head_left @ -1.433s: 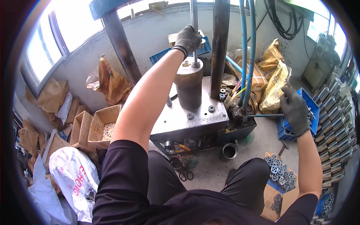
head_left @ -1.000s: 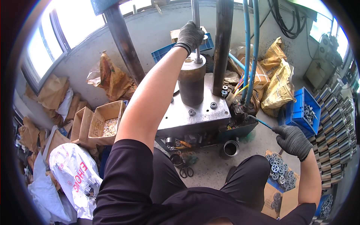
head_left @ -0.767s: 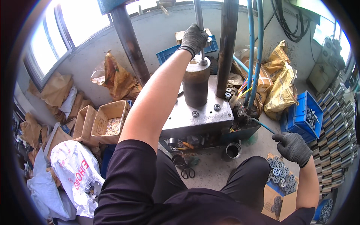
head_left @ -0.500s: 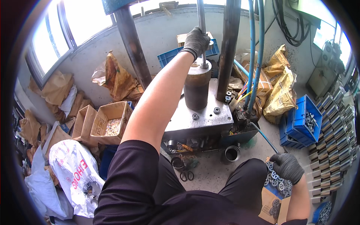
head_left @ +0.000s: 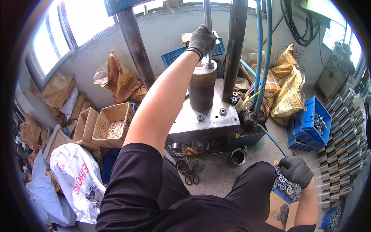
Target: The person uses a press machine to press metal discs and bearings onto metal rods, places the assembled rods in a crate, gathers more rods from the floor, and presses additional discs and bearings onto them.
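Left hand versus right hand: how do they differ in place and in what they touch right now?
The left hand is raised, wrapped around the thin rod above the dark cylinder on the press; the right hand is low beside the knee, over the box of round metal parts. The left arm is stretched out, the right arm bent down. Both wear dark gloves.

1. Both hands wear dark grey knitted work gloves with a close, slightly rough weave; the left hand (head_left: 201,38) shows a snug ribbed cuff ending at the wrist.
2. The glove on the right hand (head_left: 296,171) is the same dark grey knit, creased over the knuckles.
3. Both forearms are bare from glove cuff to upper arm.
4. A black short-sleeved shirt (head_left: 131,193) covers the shoulders, its left sleeve ending above the elbow.
5. Black trousers (head_left: 251,189) cover both legs below the shirt.
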